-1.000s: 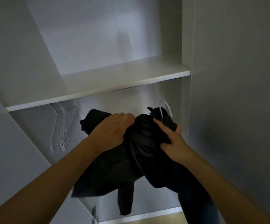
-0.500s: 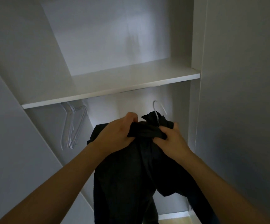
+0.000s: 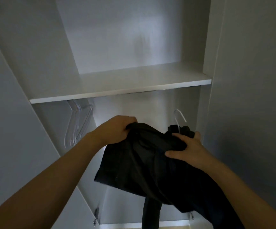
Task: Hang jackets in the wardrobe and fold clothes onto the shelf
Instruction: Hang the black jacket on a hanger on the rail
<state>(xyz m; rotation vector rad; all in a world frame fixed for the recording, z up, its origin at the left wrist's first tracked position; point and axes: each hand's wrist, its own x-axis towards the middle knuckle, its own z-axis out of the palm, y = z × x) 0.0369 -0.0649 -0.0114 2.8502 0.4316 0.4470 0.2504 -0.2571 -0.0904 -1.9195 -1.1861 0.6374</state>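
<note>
Below the shelf (image 3: 117, 96), both hands (image 3: 117, 129) grip a jacket (image 3: 142, 162) that could slip off its hanger (image 3: 179, 116).

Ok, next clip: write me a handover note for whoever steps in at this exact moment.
Left hand grips the black jacket at one shoulder. Right hand holds the bunched fabric below the white hanger hook.
The hook sticks up from the jacket's collar and is not on the rail.
Clear spare hangers hang under the shelf, at its left end.
Done: hanger is in the jacket.
Left: hook it on the rail, then fold clothes onto the shelf.
</note>
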